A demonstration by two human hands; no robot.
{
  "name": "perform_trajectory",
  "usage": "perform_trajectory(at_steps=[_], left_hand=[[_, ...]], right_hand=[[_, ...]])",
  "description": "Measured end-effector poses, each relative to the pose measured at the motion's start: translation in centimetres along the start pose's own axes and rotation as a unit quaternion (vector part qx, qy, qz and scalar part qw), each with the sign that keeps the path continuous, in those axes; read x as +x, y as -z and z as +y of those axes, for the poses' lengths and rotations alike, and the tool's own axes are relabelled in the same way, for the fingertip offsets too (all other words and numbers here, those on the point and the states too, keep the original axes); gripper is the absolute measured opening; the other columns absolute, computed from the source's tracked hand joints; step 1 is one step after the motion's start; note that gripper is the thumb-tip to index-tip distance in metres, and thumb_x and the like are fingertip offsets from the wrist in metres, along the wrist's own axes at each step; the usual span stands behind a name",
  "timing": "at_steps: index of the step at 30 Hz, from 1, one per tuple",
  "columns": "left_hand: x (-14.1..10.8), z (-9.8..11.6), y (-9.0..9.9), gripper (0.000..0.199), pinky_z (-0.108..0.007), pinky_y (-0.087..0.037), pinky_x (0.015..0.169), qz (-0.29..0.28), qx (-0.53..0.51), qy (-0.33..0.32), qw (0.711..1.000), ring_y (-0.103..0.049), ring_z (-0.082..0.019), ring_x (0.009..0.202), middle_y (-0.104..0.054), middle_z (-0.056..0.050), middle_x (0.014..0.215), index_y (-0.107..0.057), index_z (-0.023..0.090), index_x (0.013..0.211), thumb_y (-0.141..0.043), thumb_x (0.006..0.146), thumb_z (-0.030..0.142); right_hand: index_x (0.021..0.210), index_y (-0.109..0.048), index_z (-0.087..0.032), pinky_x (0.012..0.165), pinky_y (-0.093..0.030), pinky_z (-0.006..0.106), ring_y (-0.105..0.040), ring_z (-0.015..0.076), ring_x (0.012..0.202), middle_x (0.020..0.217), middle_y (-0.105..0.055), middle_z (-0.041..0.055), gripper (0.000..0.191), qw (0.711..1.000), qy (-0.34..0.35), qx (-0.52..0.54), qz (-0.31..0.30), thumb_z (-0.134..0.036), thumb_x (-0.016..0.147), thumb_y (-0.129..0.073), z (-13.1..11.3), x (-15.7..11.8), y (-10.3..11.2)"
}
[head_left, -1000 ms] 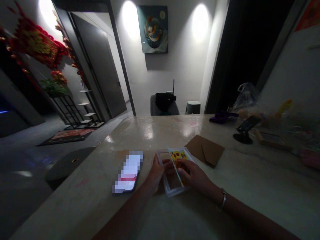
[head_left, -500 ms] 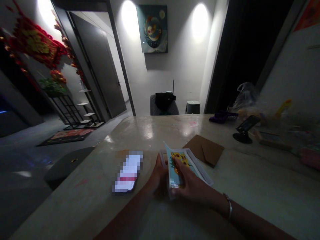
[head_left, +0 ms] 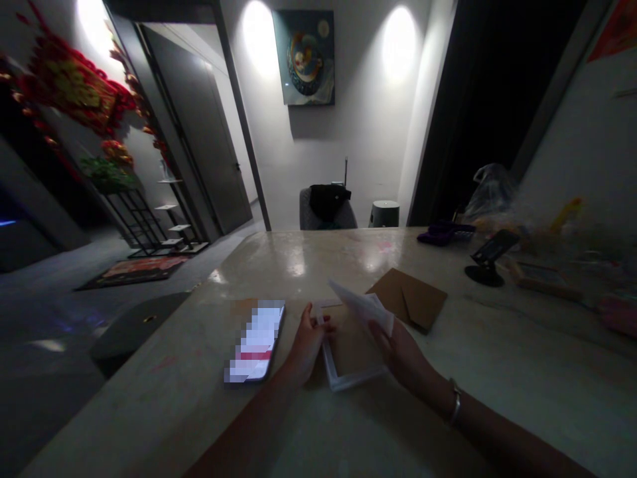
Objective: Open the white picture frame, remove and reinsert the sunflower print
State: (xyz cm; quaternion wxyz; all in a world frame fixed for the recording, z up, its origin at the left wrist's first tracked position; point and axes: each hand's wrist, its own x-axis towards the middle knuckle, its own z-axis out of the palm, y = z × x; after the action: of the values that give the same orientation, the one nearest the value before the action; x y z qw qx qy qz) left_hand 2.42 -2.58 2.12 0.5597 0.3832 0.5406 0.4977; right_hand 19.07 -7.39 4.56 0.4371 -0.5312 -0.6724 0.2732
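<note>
Handling white frame (head_left: 355, 380) and white sheet (head_left: 361, 304) at table (head_left: 169, 411), both hands in use.
Seeing phone (head_left: 256, 342) at 9 o'clock from frame, lying screen-up, lit, content blurred out. Hooking fingers of left hand (head_left: 309, 342) over frame's 9 o'clock rim; cannot tell if clamped. Showing brown base inside frame, flat on table. Pinching sheet in right hand (head_left: 395, 348), raised and tilted over frame's 1 o'clock corner, plain face visible. Spotting brown envelope (head_left: 415, 302) just beyond at 2 o'clock, then black stand (head_left: 492, 253) farther out, also 2 o'clock.
</note>
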Motion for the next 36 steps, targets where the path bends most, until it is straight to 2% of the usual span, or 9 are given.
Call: perform_trajectory(at_steps=[6,12,17,20,23,27,31,33,36], left_hand=[[0.6,-0.2,1.0,0.043,-0.025,-0.041,0.083,0.005,-0.018,-0.035,0.999,-0.052,-0.021,0.104,-0.057,-0.007,0.114,-0.054,0.019,0.106,-0.059,0.065,0.008],[0.7,-0.4,1.3,0.036,-0.032,-0.033,0.093,0.001,-0.014,-0.067,0.998,-0.038,-0.025,0.119,-0.053,-0.009,0.119,-0.06,0.018,0.091,-0.064,0.057,0.006],[0.7,0.0,1.3,0.032,-0.033,-0.022,0.101,0.022,0.081,-0.119,0.989,-0.033,-0.024,0.122,-0.05,-0.01,0.121,-0.062,0.016,0.085,-0.065,0.054,0.008],[0.3,0.4,1.1,0.028,-0.033,-0.03,0.096,0.02,0.111,-0.14,0.984,-0.045,-0.023,0.111,-0.056,-0.01,0.113,-0.061,0.016,0.091,-0.062,0.063,0.019],[-0.2,0.9,0.9,0.035,-0.032,-0.041,0.082,-0.002,0.096,-0.12,0.988,-0.058,-0.021,0.089,-0.062,-0.009,0.095,-0.055,0.015,0.103,-0.058,0.07,0.029],[-0.4,1.2,0.9,0.04,-0.027,-0.044,0.068,0.0,0.062,-0.111,0.992,-0.06,-0.018,0.077,-0.062,-0.01,0.094,-0.053,0.014,0.105,-0.06,0.068,0.03],[0.0,1.0,1.1,0.039,-0.026,-0.043,0.066,0.005,0.081,-0.108,0.991,-0.059,-0.018,0.078,-0.06,-0.01,0.098,-0.055,0.015,0.102,-0.062,0.067,0.031],[0.2,0.8,1.1,0.038,-0.025,-0.043,0.065,0.004,0.093,-0.111,0.989,-0.058,-0.017,0.078,-0.061,-0.009,0.096,-0.057,0.015,0.1,-0.063,0.066,0.031],[0.2,0.6,1.0,0.035,-0.025,-0.043,0.061,-0.026,0.071,-0.108,0.991,-0.059,-0.018,0.074,-0.063,-0.009,0.088,-0.059,0.014,0.095,-0.063,0.065,0.031]], right_hand=[[0.091,-0.062,-0.011,0.08,-0.046,0.037,-0.06,0.0252,0.09,0.093,-0.066,0.0114,0.045,0.98,-0.069,0.121,0.141,-0.05,0.077,-0.044,0.4,0.3,1.3],[0.091,-0.062,-0.01,0.071,-0.05,0.037,-0.062,0.0262,0.085,0.091,-0.067,0.0132,0.046,0.952,-0.126,0.197,0.196,-0.05,0.071,-0.052,0.7,0.5,1.7],[0.099,-0.059,-0.012,0.074,-0.05,0.037,-0.061,0.0245,0.088,0.097,-0.066,0.0116,0.045,0.933,-0.118,0.297,0.168,-0.047,0.071,-0.054,1.3,0.5,1.2],[0.101,-0.057,-0.014,0.074,-0.05,0.036,-0.061,0.0238,0.091,0.102,-0.064,0.0099,0.042,0.918,-0.121,0.357,0.124,-0.045,0.072,-0.055,1.7,0.4,0.8],[0.103,-0.056,-0.016,0.075,-0.05,0.036,-0.06,0.0233,0.093,0.106,-0.063,0.0093,0.041,0.91,-0.117,0.381,0.115,-0.043,0.073,-0.055,1.8,0.3,0.5],[0.101,-0.058,-0.015,0.075,-0.05,0.036,-0.059,0.0237,0.094,0.105,-0.063,0.0099,0.039,0.93,-0.099,0.333,0.124,-0.043,0.074,-0.053,1.2,0.3,0.7],[0.092,-0.063,-0.017,0.077,-0.048,0.04,-0.059,0.0243,0.091,0.094,-0.067,0.0071,0.031,0.96,-0.045,0.194,0.195,-0.041,0.074,-0.053,0.6,0.0,1.4],[0.089,-0.066,-0.02,0.078,-0.048,0.04,-0.06,0.0238,0.088,0.09,-0.068,0.0064,0.025,0.973,0.031,0.085,0.21,-0.036,0.076,-0.052,0.7,-0.4,1.7],[0.099,-0.064,-0.024,0.079,-0.046,0.037,-0.058,0.0215,0.09,0.1,-0.065,0.0061,0.025,0.972,0.185,-0.071,0.123,-0.024,0.078,-0.049,1.2,-0.9,1.7]])
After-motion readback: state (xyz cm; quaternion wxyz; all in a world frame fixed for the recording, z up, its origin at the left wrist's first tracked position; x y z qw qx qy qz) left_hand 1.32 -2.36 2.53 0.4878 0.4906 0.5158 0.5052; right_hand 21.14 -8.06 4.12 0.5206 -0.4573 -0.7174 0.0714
